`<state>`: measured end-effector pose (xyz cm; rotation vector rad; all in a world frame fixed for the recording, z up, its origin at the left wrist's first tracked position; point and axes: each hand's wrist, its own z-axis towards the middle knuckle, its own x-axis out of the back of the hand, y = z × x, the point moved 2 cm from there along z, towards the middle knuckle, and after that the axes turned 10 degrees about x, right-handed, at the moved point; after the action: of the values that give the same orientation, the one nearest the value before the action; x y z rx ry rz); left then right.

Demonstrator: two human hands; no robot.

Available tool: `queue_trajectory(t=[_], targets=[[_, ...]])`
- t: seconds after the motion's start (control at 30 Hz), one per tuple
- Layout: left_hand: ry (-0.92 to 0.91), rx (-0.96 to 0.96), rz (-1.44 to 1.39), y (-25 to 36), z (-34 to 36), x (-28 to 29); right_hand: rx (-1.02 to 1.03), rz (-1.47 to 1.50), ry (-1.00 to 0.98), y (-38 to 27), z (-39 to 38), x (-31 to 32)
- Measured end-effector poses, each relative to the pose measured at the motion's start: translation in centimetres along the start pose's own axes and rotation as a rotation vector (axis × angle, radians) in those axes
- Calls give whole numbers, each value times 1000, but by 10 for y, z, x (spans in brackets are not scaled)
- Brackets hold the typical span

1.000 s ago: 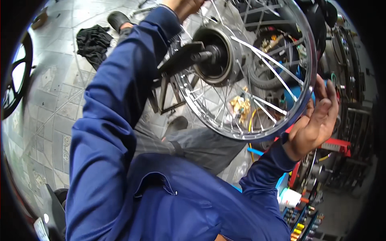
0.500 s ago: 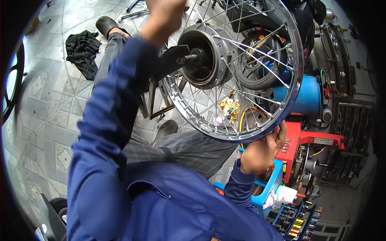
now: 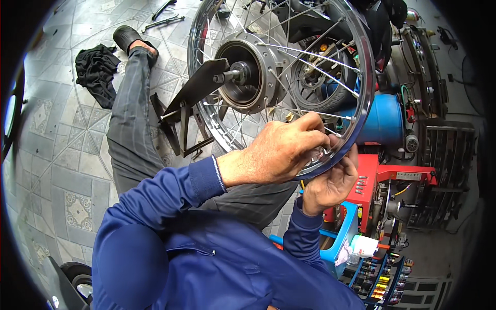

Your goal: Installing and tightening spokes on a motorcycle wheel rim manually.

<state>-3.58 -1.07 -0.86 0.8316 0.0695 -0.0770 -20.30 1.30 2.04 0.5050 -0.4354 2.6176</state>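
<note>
A spoked motorcycle wheel (image 3: 368, 67) with a chrome rim and a grey hub (image 3: 274, 77) stands tilted before me, its axle end held in a dark metal stand (image 3: 194, 90). My left hand (image 3: 281, 147) reaches across the lower part of the wheel. Its fingers are pinched together among the spoke ends on the inner side of the rim; whatever sits between them is hidden. From below, my right hand (image 3: 333, 188) grips the outer side of the rim, close to the left fingertips, with fingers curled up against it.
Behind the wheel lie a second wheel with a tyre (image 3: 330, 98) and a blue drum (image 3: 380, 119). To the right are a red machine (image 3: 369, 178), a blue plastic stool (image 3: 346, 227) and a rack of small bottles (image 3: 380, 284). A black cloth (image 3: 97, 72) and tools (image 3: 164, 21) lie on the tiled floor.
My left hand has come down from the wheel's upper left to the lower rim, its fingers now pinched there. The right hand stays at the rim. The wheel appears slightly farther left in view.
</note>
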Motion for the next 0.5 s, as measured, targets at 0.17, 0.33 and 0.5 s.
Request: queue_trajectory(t=[0.17, 0.33, 0.5], targets=[[28, -75, -91, -10, 9, -8, -199, 141, 161, 6, -2, 3], [-16, -193, -166, -20, 21, -5, -311, 337, 236, 3, 1, -1], [-138, -188, -65, -20, 26, 1, -374, 504, 276, 6, -3, -1]])
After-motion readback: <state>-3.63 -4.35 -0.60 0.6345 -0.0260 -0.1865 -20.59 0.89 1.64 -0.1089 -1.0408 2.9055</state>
